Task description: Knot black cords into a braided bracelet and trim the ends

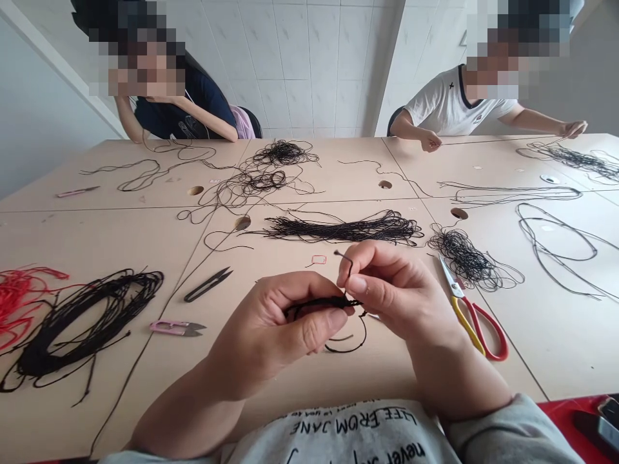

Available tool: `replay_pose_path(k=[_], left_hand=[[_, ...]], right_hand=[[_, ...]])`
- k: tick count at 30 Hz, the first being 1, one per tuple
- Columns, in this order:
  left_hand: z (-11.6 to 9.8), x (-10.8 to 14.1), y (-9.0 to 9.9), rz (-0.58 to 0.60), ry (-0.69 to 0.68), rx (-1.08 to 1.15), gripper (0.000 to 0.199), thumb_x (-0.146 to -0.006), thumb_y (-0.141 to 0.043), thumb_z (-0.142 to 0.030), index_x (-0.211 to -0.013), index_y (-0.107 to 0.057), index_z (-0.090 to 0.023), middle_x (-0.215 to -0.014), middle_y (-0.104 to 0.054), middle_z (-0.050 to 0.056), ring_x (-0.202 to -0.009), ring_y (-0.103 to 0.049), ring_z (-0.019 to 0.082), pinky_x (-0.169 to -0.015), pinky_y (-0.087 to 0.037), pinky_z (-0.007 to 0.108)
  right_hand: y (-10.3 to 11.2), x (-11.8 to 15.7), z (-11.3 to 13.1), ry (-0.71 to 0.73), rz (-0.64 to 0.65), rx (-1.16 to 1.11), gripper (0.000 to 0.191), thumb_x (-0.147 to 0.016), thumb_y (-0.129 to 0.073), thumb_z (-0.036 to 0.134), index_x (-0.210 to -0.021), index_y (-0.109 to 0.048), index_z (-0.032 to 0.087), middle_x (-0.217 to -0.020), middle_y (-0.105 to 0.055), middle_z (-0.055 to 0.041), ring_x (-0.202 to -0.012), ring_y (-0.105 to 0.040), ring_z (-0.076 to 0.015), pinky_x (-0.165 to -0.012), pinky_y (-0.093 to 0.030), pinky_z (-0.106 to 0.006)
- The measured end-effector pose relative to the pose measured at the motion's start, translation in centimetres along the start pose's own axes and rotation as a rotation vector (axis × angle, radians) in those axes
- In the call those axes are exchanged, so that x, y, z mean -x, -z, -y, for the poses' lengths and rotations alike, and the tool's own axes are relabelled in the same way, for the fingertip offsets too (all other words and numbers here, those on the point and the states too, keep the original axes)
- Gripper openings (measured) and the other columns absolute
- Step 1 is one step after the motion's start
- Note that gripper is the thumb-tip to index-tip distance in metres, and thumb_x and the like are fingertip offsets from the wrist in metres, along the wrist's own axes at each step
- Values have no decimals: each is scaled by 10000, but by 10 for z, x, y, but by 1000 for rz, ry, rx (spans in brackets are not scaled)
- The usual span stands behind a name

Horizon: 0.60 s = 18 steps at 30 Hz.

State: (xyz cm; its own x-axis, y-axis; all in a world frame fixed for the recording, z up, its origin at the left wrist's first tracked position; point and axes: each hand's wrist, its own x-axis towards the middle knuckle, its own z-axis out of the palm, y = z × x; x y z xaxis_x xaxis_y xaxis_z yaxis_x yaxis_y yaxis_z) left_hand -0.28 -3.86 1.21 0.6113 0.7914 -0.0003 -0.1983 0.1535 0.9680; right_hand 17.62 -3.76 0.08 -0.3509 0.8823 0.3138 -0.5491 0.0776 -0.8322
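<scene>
My left hand (294, 319) pinches a bundle of black cord (316, 303) between thumb and fingers, in front of my chest. Close against it on the right, my right hand (387, 287) has thumb and forefinger closed on a thin cord end, whose knobbed tip (337, 252) sticks up to the left. Below the hands hangs a thin black loop (358, 345) with a small knot. Part of the bundle is hidden inside my left palm.
Scissors (476, 322) lie right of my hands; pink snips (176, 328) and black snips (207, 285) lie left. Beyond is a long black cord bundle (338, 229). Black coil (87, 322) and red cords (19, 296) lie far left. Two people sit opposite.
</scene>
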Motion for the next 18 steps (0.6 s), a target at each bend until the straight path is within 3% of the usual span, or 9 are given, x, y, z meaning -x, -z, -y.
replay_pose_path(k=[5,10,15,18], left_hand=[[7,1,-2,-26,-30,26,94,-906,-717,-244,-902,-804,-280,-611,-411,-44,-558,-316,82,-507,-306,200],[8,0,-2,-56,-56,-38,83,-894,-757,-307,-870,-794,-237,-639,-505,-14,-596,-389,106,-538,-359,235],[2,2,-4,-32,-11,-20,144,-958,-647,-296,-982,-767,-219,-545,-366,-74,-462,-274,64,-452,-275,203],[1,4,-4,33,-4,-13,157,-982,-585,-258,-977,-732,-202,-512,-371,-88,-419,-263,52,-446,-280,194]], right_hand=[[1,-2,-6,-135,-20,-111,185,-861,-809,258,-809,-660,162,-662,-592,43,-529,-454,-37,-488,-385,-141],[0,-4,-5,-237,-59,-189,257,-820,-840,312,-777,-635,165,-609,-544,57,-449,-323,-23,-379,-213,-124],[0,-5,-6,-256,-15,-285,219,-847,-813,261,-796,-624,164,-569,-478,81,-424,-240,-17,-353,-149,-112],[-2,-5,-8,-260,-36,-295,221,-831,-827,265,-788,-634,165,-587,-503,69,-433,-260,-20,-353,-157,-111]])
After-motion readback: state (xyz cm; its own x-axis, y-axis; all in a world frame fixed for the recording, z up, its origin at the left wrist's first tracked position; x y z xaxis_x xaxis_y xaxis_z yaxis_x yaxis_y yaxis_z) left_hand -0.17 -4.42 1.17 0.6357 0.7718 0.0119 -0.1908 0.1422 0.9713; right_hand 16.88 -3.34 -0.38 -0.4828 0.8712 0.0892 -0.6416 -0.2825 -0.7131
